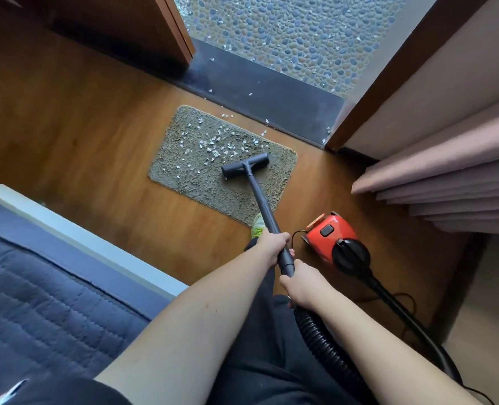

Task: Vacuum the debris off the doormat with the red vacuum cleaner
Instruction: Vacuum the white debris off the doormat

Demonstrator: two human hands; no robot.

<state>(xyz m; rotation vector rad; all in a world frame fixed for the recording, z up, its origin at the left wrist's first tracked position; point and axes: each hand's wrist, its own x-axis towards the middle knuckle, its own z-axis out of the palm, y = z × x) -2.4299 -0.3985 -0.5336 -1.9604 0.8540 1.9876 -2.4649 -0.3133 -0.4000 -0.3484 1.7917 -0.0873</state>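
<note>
Doormat (pixel 184 171) on wooden floor (pixel 81 118) strewn with pale debris (pixel 213 147), black nozzle (pixel 245 166) resting on its right half, left hand (pixel 273 247) and right hand (pixel 300 283) both wrapped around wand (pixel 264 206), red vacuum cleaner (pixel 333 238) just right.

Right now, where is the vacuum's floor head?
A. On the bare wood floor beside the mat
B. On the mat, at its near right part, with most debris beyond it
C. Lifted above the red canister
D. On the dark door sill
B: the floor head rests on the mat, and the white debris lies mostly beyond and left of it.
</note>
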